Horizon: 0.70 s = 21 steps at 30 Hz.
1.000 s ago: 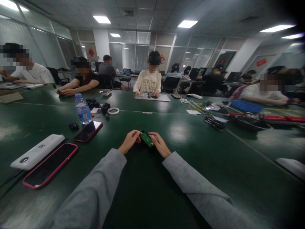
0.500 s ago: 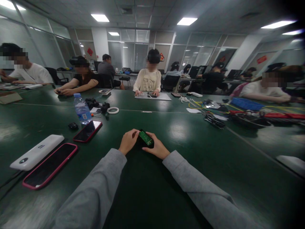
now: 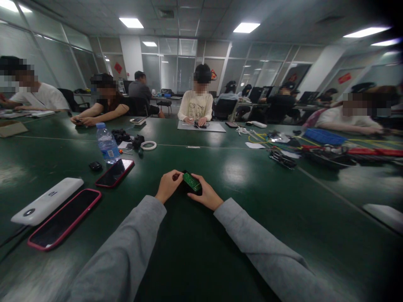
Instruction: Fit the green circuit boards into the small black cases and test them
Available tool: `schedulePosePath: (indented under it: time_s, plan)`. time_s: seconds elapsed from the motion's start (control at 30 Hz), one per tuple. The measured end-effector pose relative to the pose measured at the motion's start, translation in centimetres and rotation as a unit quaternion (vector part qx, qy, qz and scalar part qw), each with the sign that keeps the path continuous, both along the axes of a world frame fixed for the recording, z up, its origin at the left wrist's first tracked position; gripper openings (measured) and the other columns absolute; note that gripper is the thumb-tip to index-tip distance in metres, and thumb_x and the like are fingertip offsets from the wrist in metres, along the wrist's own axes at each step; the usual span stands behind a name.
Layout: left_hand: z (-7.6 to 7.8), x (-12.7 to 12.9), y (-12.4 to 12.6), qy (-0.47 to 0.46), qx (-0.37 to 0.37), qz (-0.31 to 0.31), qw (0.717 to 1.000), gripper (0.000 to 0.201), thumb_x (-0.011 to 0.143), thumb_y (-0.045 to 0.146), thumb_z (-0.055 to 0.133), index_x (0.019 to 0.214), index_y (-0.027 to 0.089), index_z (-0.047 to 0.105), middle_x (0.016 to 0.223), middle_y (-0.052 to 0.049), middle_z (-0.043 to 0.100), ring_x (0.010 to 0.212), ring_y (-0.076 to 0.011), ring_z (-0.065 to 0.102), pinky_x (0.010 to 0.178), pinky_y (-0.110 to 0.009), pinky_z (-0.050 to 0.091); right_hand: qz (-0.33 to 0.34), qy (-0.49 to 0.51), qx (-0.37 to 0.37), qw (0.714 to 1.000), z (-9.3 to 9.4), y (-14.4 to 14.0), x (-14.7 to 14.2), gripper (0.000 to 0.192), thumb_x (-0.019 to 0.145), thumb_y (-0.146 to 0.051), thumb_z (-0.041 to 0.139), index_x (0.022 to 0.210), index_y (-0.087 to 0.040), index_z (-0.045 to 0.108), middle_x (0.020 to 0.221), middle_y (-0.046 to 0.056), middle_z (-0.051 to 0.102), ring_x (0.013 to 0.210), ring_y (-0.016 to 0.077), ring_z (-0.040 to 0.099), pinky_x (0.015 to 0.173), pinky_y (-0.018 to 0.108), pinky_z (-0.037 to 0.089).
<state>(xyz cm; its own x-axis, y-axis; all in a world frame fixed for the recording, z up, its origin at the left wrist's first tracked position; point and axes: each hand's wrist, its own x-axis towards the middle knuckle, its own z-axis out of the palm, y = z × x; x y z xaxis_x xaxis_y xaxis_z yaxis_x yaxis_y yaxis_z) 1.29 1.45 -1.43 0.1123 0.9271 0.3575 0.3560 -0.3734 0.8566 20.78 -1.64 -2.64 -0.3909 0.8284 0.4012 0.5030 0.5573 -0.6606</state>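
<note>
1. My left hand (image 3: 168, 185) and right hand (image 3: 205, 194) cover the near edges of the green circuit board (image 3: 192, 182); its parts are too small to make out.
2. The dark piece under the board is mostly hidden, so I cannot tell what it is.
3. The white slab (image 3: 384, 216) at my right is cut off by the frame edge.
4. The label on the water bottle (image 3: 107, 144) is too small to read.
5. The clutter of cables (image 3: 283, 158) across the table (image 3: 252, 201) blurs together.

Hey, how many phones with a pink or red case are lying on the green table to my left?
2. One phone with a pink case lies nearest, beside the white power bank. The other phone with a red case lies farther out, near the water bottle. Others may be hidden.
</note>
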Motion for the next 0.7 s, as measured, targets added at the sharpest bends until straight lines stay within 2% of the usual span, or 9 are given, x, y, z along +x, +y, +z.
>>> schedulePosePath:
  time_s: [0.3,0.43,0.53,0.7]
  plan:
    - [-0.2,-0.1,0.1,0.020,0.010,0.004,1.000,0.023,0.080,0.038,0.054,0.084,0.020,0.068,0.080,-0.005,0.066,0.071,-0.0173,0.058,0.070,-0.030,0.043,-0.013,-0.018,0.039,0.999,-0.1,0.2,0.0,0.074,0.071,-0.036,0.068,0.134,-0.021,0.032,0.128,0.010,0.043,0.120,0.0213,0.042,0.103,0.042,0.035]
    - [-0.4,-0.1,0.2,0.013,0.017,0.006,1.000,0.025,0.080,0.040,0.054,0.083,0.019,0.067,0.078,-0.005,0.067,0.068,-0.0165,0.058,0.067,-0.028,0.043,-0.044,-0.053,0.075,0.995,0.6,-0.3,-0.1,0.060,0.075,-0.030,0.064,0.128,-0.023,0.039,0.121,0.008,0.045,0.113,0.0205,0.047,0.098,0.040,0.040]
    - [-0.5,0.0,0.3,0.046,0.025,0.018,0.998,0.027,0.082,0.041,0.051,0.084,0.019,0.067,0.078,-0.004,0.067,0.068,-0.0153,0.059,0.067,-0.027,0.043,-0.072,-0.094,0.095,0.988,1.1,-0.7,-0.3,0.048,0.077,-0.028,0.060,0.122,-0.023,0.045,0.117,0.007,0.046,0.107,0.0199,0.050,0.092,0.039,0.044]
    - [-0.4,-0.1,0.3,0.086,0.033,0.032,0.995,0.028,0.083,0.040,0.048,0.086,0.019,0.066,0.080,-0.003,0.067,0.070,-0.0139,0.060,0.068,-0.026,0.044,-0.097,-0.132,0.106,0.981,1.3,-1.1,-0.4,0.044,0.079,-0.030,0.058,0.121,-0.024,0.045,0.114,0.006,0.048,0.102,0.0193,0.052,0.086,0.037,0.048]
